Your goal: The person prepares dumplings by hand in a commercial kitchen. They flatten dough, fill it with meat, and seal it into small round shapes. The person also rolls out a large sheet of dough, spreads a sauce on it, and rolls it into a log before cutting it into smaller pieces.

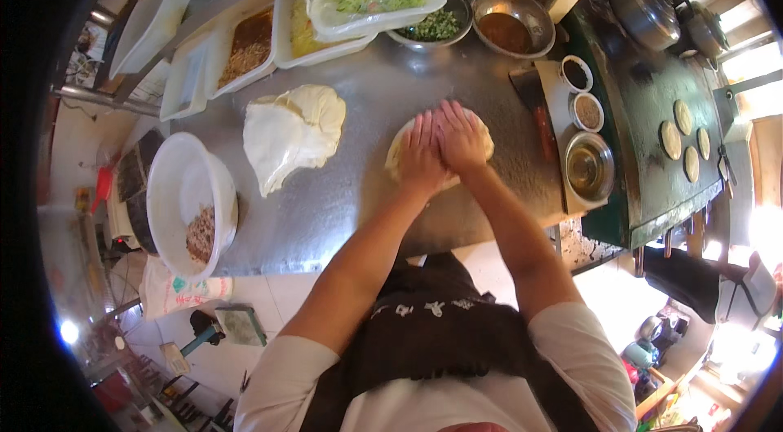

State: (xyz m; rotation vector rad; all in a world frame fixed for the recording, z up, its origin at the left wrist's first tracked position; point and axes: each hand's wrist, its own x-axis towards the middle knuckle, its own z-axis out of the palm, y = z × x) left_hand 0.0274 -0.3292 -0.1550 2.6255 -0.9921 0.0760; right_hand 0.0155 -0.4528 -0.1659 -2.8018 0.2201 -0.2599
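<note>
Both of my hands press flat on a round of dough point(396, 153) lying on the steel worktop point(306, 218). My left hand point(422, 150) lies on its left and middle part, fingers pointing away from me. Close against it, my right hand point(457, 135) covers the upper right part, and the fingers of the two hands nearly meet. Only the rim of the dough shows around them. A larger, irregular slab of pale dough point(293, 132) rests on the worktop to the left, apart from my hands.
A white plastic bowl point(183, 187) with a crumbly filling stands at the left. Trays of filling point(244, 52), a bowl of chopped greens point(431, 28) and a bowl of brown sauce point(508, 28) line the back. Small bowls point(588, 167) stand right, beside a griddle point(660, 101) bearing several flat dough pieces point(671, 139).
</note>
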